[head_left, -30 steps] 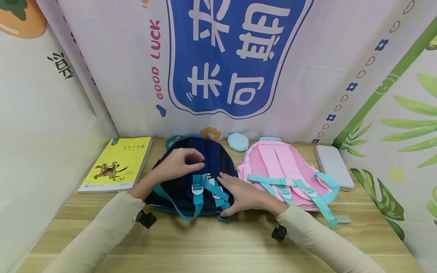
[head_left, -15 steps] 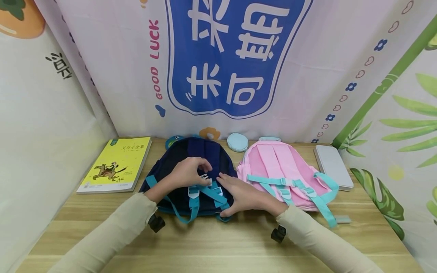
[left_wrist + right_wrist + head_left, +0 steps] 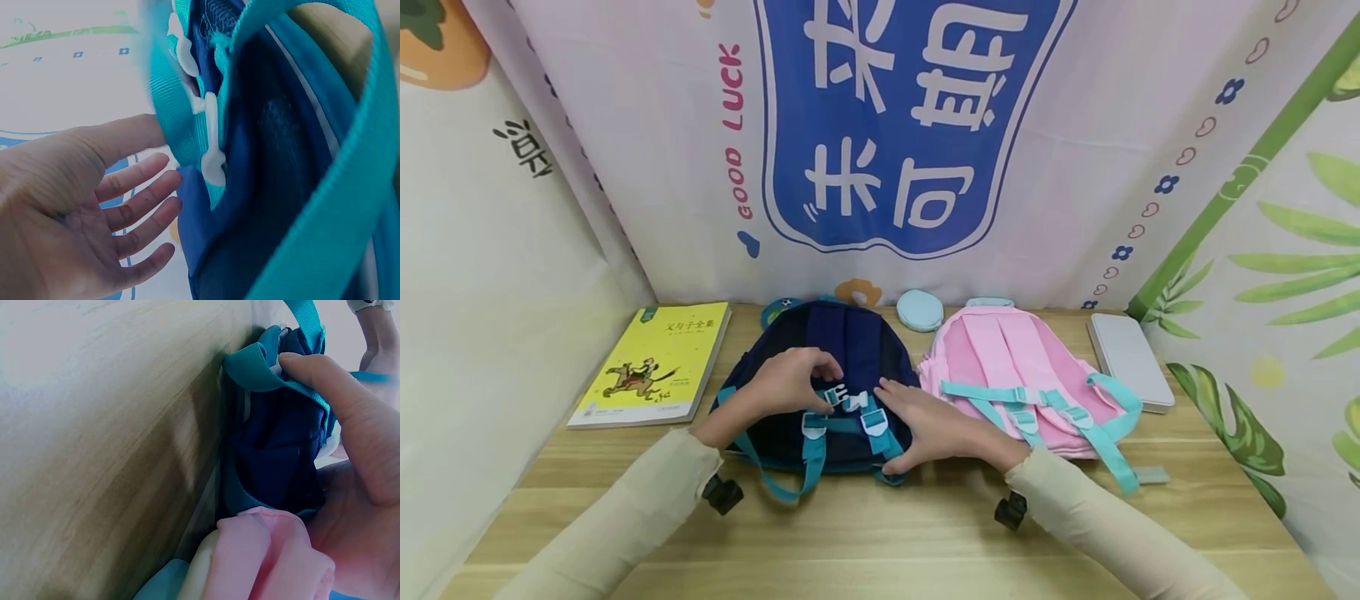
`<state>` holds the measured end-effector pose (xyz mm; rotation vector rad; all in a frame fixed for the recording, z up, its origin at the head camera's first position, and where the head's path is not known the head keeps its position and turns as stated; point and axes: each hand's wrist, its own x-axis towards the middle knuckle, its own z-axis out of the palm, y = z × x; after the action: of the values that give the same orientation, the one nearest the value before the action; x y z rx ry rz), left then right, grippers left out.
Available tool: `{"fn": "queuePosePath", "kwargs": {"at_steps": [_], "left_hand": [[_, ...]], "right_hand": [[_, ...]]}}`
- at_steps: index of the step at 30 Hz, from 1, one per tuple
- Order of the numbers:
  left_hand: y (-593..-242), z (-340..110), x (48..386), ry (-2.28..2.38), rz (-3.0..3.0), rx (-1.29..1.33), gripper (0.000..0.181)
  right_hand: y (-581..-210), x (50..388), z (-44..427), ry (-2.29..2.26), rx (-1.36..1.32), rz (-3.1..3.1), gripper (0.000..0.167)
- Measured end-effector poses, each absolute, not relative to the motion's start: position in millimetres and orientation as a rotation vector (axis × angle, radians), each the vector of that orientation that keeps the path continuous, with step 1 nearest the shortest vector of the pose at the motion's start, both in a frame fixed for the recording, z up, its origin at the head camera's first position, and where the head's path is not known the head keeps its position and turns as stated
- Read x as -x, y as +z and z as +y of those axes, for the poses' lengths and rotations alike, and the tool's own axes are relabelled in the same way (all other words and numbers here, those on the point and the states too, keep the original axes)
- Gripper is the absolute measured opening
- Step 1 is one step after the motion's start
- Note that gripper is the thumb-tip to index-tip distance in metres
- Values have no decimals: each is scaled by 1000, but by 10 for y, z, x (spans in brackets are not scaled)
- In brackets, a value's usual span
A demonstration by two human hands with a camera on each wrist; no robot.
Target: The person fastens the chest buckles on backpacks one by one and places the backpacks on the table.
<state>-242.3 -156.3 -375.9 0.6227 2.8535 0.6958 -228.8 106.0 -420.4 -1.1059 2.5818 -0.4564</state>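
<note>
A navy backpack (image 3: pixel 857 333) with teal straps lies back panel up on the table. On its strap, two white halves of a side-release buckle (image 3: pixel 837 393) sit apart, close together. My left hand (image 3: pixel 786 379) is over the panel, its thumb touching the teal strap (image 3: pixel 172 87) by the buckle. In the left wrist view its four fingers are loosely extended, apart from the thumb. My right hand (image 3: pixel 936 425) rests along the backpack's right lower side, fingers fairly straight on the panel, thumb (image 3: pixel 312 369) near the bottom edge. Some right fingertips are hidden in its wrist view.
Right of the navy backpack lies a pink backpack (image 3: pixel 992 346) with mint straps. A yellow book (image 3: pixel 658 358) lies at left, a white box (image 3: pixel 1129 358) at far right. A round light-blue case (image 3: pixel 920 310) stands behind. A grey piece (image 3: pixel 1152 475) lies by the mint strap.
My left hand dipped to the buckle, then shifted left; the teal strap that lay diagonally over the lower panel has moved left, and the buckle halves now lie side by side. My right hand stayed put.
</note>
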Motion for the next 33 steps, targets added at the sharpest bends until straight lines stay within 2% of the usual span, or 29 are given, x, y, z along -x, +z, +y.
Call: {"fn": "queuePosePath", "kwargs": {"at_steps": [14, 23, 33], "left_hand": [[-3944, -1640, 2424, 654, 2976, -623, 26], [-3991, -1741, 2435, 749, 2967, -837, 20], [-3925, -1862, 2470, 748, 2928, -884, 19]], "right_hand": [[-4201, 2306, 1063, -461, 1121, 2578, 113], [-4221, 2266, 1081, -522, 1118, 2581, 113], [-4238, 2262, 1029, -613, 1162, 2546, 112]]}}
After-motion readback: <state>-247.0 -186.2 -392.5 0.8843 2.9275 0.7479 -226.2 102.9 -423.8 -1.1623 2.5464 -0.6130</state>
